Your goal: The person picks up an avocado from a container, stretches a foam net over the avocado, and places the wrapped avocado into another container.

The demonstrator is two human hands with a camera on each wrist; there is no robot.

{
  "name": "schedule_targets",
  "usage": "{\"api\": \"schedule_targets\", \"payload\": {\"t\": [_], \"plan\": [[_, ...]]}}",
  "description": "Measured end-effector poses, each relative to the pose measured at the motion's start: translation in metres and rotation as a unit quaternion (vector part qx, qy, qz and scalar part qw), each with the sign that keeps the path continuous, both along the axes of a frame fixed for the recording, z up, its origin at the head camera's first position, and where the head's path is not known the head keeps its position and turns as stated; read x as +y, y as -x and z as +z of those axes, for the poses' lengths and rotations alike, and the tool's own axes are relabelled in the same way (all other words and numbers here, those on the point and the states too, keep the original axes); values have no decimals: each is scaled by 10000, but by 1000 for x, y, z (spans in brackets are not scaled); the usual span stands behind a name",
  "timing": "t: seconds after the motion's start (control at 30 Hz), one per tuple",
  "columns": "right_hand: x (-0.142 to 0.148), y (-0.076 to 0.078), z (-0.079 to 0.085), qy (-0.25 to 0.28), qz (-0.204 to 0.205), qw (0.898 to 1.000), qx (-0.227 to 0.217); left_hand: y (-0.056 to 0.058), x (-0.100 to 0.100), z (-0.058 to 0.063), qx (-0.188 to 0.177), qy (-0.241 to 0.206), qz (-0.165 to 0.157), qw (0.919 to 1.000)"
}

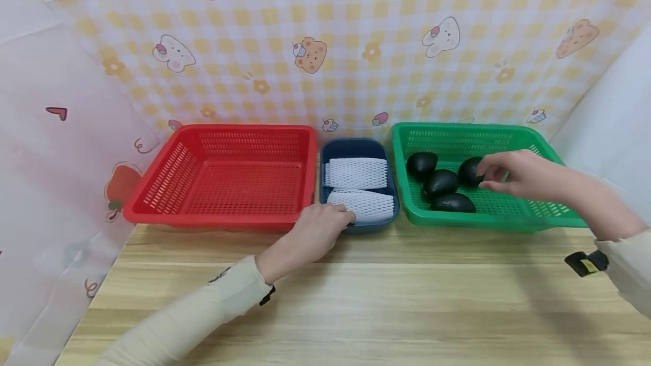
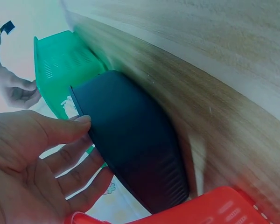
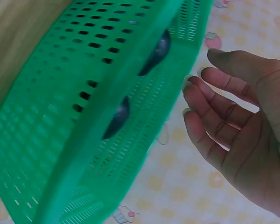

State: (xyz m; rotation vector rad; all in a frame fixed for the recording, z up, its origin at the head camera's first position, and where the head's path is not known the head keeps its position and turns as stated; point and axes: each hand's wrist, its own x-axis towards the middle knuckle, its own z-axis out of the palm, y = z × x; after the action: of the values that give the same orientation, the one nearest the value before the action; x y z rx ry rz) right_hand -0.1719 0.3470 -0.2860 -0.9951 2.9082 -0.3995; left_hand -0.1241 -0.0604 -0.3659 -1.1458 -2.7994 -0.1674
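Head view: left hand (image 1: 320, 227), lower centre of frame, fingers loosely bent at near-left corner of dark blue tray (image 1: 356, 147); no grip visible. Whether fingertips touch white foam nets (image 1: 358, 173) inside tray, cannot tell. Right hand (image 1: 516, 171), right of frame, half open over green basket (image 1: 468, 218), holds nothing, beside one of four dark oval fruits (image 1: 441, 182) lying in basket's left half. Red basket (image 1: 249, 185), left of frame, stands on wooden table (image 1: 407, 309).
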Motion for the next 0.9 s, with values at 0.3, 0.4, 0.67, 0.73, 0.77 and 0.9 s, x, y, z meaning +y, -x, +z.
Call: {"api": "schedule_targets", "payload": {"t": [0.3, 0.4, 0.67, 0.73, 0.77, 0.9], "plan": [[-10, 6, -11, -229, 126, 9989, -382, 0, -2, 1, -19, -51, 50, 10000], [-14, 7, -15, -241, 256, 9981, -511, 0, -3, 1, -33, -75, 45, 10000], [-23, 8, -22, -455, 407, 9912, -1176, 0, -1, 1, -75, -46, 22, 10000], [-26, 9, -25, -574, 504, 9899, -1194, 0, 0, 0, -80, -35, 20, 10000], [-28, 10, -26, -658, 537, 9895, -1172, 0, 0, 0, -78, -28, 21, 10000], [-30, 14, -33, -929, 742, 9870, -1080, 0, 1, 1, -88, -21, -2, 10000]]}}
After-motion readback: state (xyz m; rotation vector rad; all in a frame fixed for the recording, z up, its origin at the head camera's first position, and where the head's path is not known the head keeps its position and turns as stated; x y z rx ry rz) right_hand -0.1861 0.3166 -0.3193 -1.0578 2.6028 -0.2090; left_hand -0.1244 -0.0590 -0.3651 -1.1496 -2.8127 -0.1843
